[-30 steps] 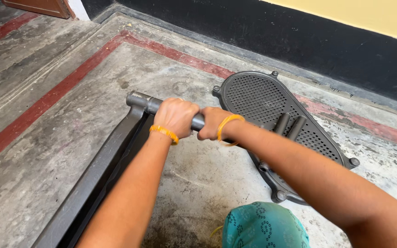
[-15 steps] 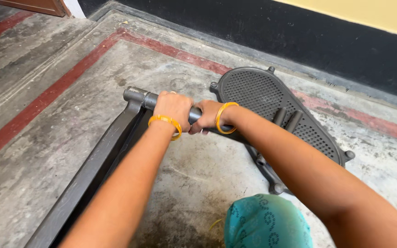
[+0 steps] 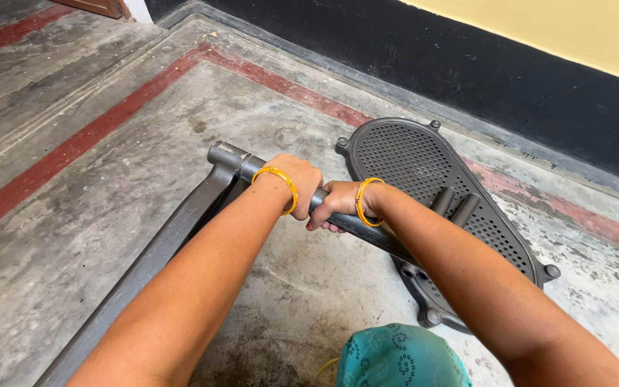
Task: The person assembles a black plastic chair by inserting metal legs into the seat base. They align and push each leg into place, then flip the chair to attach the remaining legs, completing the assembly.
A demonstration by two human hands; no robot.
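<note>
Gripping the dark metal bar (image 3: 245,166) with both hands, side by side: left hand (image 3: 296,180) wrapped over the top, right hand (image 3: 336,204) closed around it just beside. Yellow bangle (image 3: 281,185) on the left wrist, another on the right. Bar joins a grey frame rail (image 3: 152,258) running back under the left arm. Perforated oval plate (image 3: 424,172) lies on the concrete floor (image 3: 94,208) just beyond the right hand. Teal patterned cloth (image 3: 395,358) below the arms.

No packages, labels, signs or screens anywhere in view
</note>
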